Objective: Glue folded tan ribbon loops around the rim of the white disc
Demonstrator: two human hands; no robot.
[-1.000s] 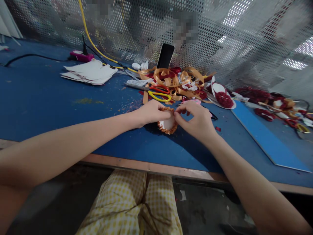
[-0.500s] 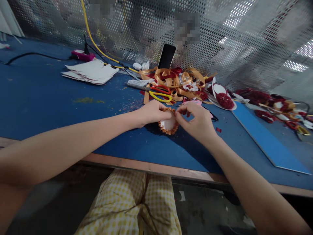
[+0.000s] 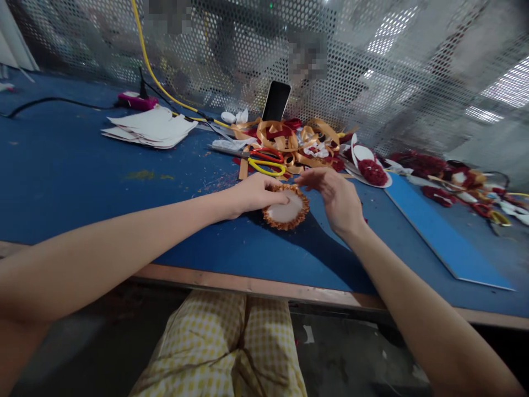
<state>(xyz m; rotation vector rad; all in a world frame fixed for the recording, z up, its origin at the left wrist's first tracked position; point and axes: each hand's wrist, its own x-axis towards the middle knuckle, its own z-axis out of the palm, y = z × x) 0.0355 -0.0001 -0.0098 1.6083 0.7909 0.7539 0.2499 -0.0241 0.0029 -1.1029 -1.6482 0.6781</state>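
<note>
A round white disc edged with ruffled gold-brown ribbon (image 3: 289, 212) is tilted up toward me above the blue table. My left hand (image 3: 262, 193) grips it at its left side, the thumb lying across the white face. To the right of the disc hovers my right hand (image 3: 333, 193), fingers apart and stretched over toward its upper edge, holding nothing that I can see. Just beyond the hands lie scissors with red and yellow handles (image 3: 266, 162), beside a heap of gold and dark red ribbon (image 3: 289, 138).
A phone (image 3: 276, 100) leans against the perforated metal screen. White paper sheets (image 3: 151, 128) lie at back left near a magenta power strip (image 3: 138, 101). On the right are a blue board (image 3: 446, 231) and dark red ribbon pieces (image 3: 374, 172). The table edge (image 3: 243, 284) runs before my lap.
My right hand has let go of the disc's rim, its fingers opening and moving off to the right. The disc now shows more of its face, still in my left hand.
</note>
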